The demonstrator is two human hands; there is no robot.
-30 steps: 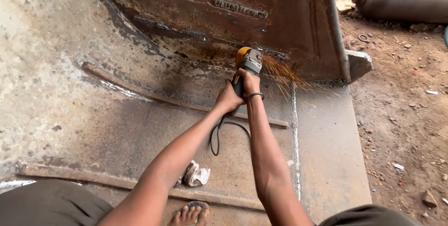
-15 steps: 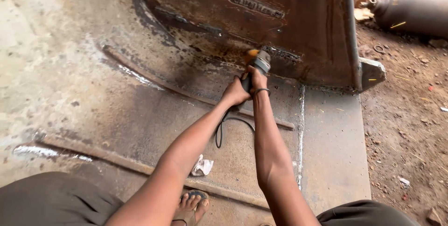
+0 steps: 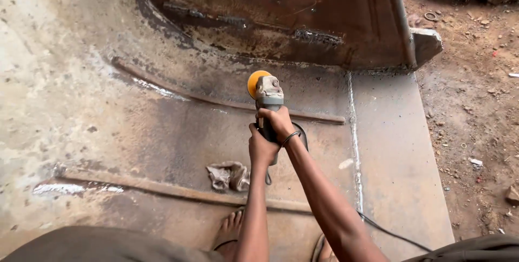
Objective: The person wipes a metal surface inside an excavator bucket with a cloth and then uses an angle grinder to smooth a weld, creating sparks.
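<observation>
A crumpled grey rag [image 3: 228,175] lies on the rusty steel plate [image 3: 97,110], just above a welded flat bar [image 3: 162,189]. A dark curved steel wall [image 3: 303,18] rises behind. Bare dirt ground [image 3: 476,110] with scattered stones lies at right.

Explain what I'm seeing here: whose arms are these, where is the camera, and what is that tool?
The camera sits on a person's head, looking down, so the two bare arms are their own. Both hands, the left hand and the right hand, grip an angle grinder with a yellow-orange guard, its black cord trailing back to the right. They crouch on a big rusty steel plate with welded strips. A crumpled rag lies near their bare foot. Dirt ground lies to the right.
</observation>
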